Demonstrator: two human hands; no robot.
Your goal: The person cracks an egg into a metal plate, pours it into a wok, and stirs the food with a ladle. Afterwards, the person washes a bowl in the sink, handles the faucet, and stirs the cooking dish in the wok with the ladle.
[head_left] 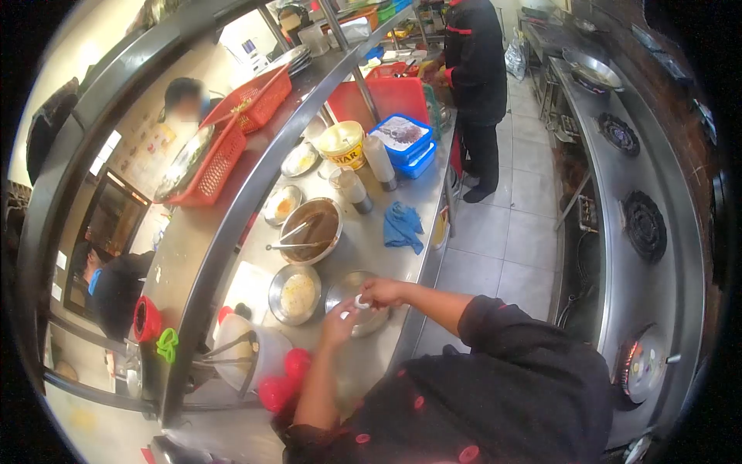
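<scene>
Over a round metal plate point(335, 295) on the steel counter, my two hands are close together. My right hand point(382, 292) has its fingers closed on a small white piece point(361, 301), too small to identify surely. My left hand point(337, 325) is beside it, fingers pinched at another small white bit point(345, 315). Left of this plate lies a metal plate of pale yellowish food point(298, 298). Beyond it stands a bowl of dark brown sauce point(318, 224) with metal utensils resting in it.
A blue cloth point(403, 227), squeeze bottles point(352, 190), a yellow tub point(341, 145) and blue containers point(415, 161) stand farther along. At left are a white bucket point(239, 348) and red baskets point(209, 174). A co-worker point(477, 66) stands ahead; a lit burner point(640, 363) is at right.
</scene>
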